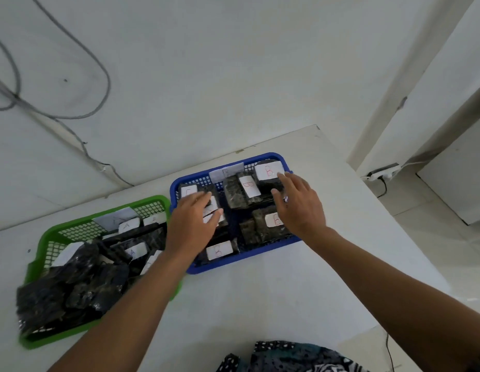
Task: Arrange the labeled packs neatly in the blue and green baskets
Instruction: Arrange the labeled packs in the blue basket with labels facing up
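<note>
Blue basket [260, 253]: sitting at centre of the white table [287, 291], w/ its left wall touching the green basket at 9 o'clock.
B packs: dark packs w/ white labels lying inside blue basket; one at 1 o'clock corner [269, 171], one at 12 o'clock [244, 190], one at 3 o'clock [268, 221], one at 6 o'clock edge [219, 250].
Basket tag [226, 171]: white slip leaning on the far wall of blue basket, letter too faint to read.
Left hand [193, 224]: reaching into blue basket at 9 o'clock side, palm down, fingers spread & loose, lying over labeled packs there; can't tell if it's gripping any.
Right hand [300, 205]: hovering over the 2 o'clock part of blue basket, fingers extended, fingertips touching the corner B pack; not closing on anything visible.
Green basket [61, 232]: sitting at 9 o'clock of blue one, near table's left edge.
A packs [134, 251]: dark packs w/ white A labels piling untidily inside green basket, some tilting.
Loose dark pile [69, 291]: spilling over green basket's 7 o'clock corner.
Cable [99, 65]: looping on the wall at 11 o'clock.
Power strip [383, 171]: lying on floor at 3 o'clock.
</note>
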### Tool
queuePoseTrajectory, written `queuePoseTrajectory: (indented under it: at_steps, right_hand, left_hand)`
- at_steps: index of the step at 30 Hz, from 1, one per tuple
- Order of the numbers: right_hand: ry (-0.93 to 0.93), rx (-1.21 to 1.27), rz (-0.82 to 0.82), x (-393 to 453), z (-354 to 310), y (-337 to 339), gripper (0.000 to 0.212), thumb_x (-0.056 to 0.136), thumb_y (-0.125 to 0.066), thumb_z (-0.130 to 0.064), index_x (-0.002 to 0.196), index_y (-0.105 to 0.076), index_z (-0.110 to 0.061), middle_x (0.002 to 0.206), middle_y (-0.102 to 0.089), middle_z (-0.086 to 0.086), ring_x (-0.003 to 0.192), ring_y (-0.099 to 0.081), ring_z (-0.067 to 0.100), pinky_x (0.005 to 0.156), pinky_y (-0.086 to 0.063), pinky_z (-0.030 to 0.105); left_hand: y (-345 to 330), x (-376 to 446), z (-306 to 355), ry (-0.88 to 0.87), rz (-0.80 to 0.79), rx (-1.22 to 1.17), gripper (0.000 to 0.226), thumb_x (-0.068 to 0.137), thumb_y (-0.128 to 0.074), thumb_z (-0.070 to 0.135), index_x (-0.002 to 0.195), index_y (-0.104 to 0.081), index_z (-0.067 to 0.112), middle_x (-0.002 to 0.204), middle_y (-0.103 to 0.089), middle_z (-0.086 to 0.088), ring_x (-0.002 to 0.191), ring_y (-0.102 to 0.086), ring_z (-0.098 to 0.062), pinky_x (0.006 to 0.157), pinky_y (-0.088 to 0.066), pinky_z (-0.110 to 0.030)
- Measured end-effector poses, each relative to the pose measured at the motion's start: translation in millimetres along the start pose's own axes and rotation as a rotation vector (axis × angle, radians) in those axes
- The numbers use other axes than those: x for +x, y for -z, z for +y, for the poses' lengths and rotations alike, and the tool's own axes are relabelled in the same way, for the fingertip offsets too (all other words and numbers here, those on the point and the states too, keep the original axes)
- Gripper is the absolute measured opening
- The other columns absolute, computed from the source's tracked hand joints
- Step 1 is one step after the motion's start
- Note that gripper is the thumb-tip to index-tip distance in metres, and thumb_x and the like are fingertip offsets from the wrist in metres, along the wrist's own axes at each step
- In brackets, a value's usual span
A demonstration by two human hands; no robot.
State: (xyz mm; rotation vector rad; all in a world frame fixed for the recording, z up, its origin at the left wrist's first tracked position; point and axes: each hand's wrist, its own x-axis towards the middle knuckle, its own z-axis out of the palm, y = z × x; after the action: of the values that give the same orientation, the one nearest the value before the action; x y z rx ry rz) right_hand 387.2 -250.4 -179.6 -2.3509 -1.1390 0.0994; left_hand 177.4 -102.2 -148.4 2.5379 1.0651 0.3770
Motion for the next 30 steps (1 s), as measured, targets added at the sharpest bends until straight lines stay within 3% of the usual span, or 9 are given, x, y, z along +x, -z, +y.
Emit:
queuePoseTrajectory:
  at_steps: [4, 10, 18, 26, 30]
  right_hand:
    - [0.206, -0.002, -0.035, -3.7, -59.3, -16.6, 0.051, 0.103, -0.044, -0.042, 0.148, -0.042, -0.017, 0.151, -0.047, 0.008, 0.14, -0.04, 0.026, 0.114, -0.035, 0.045]
    - [0.485, 0.016, -0.118, -13.9, -151.8, -55.8, 0.052, 0.102, -0.049, -0.036, 0.147, -0.046, -0.011, 0.151, -0.047, 0.013, 0.142, -0.04, 0.03, 0.114, -0.035, 0.049]
    - [0.609, -0.049, -0.3, -21.2, -221.7, -106.3, 0.056, 0.104, -0.038, -0.044, 0.155, -0.03, -0.021, 0.163, -0.027, 0.006, 0.152, -0.018, 0.023, 0.123, -0.017, 0.046]
    - [0.7, 0.05, -0.466, -57.0, -259.8, -130.9, 0.06, 0.099, -0.039, -0.055, 0.149, -0.044, -0.02, 0.15, -0.049, 0.004, 0.139, -0.044, 0.023, 0.114, -0.036, 0.046]
    - [0.552, 0.045, -0.512, -77.7, -269.8, -139.4, 0.063, 0.092, -0.049, -0.064, 0.138, -0.056, -0.021, 0.126, -0.067, 0.001, 0.111, -0.063, 0.024, 0.09, -0.054, 0.039]
  left_hand:
    - [36.9, -29.0, -51.6, -0.001, 0.07, 0.198, 0.056, 0.094, -0.062, 0.043, 0.138, -0.056, 0.01, 0.143, -0.053, -0.011, 0.135, -0.045, -0.031, 0.111, -0.038, -0.05]
    - [73.7, -77.7, -116.6, 0.085, 0.155, 0.347, 0.059, 0.096, -0.047, 0.049, 0.142, -0.052, 0.012, 0.153, -0.043, -0.011, 0.146, -0.031, -0.029, 0.118, -0.024, -0.053]
    - [94.5, -112.4, -176.4, 0.165, 0.125, 0.434, 0.065, 0.096, -0.038, 0.053, 0.145, -0.047, 0.011, 0.152, -0.043, -0.012, 0.146, -0.03, -0.029, 0.119, -0.019, -0.055]
    - [104.5, -133.2, -213.2, 0.122, 0.134, 0.272, 0.056, 0.101, -0.039, 0.044, 0.152, -0.038, 0.02, 0.153, -0.042, -0.007, 0.145, -0.032, -0.025, 0.115, -0.033, -0.049]
    - [105.9, -141.0, -222.9, 0.038, 0.113, 0.174, 0.054, 0.104, -0.044, 0.032, 0.155, -0.031, 0.022, 0.156, -0.038, -0.005, 0.146, -0.032, -0.021, 0.114, -0.035, -0.045]
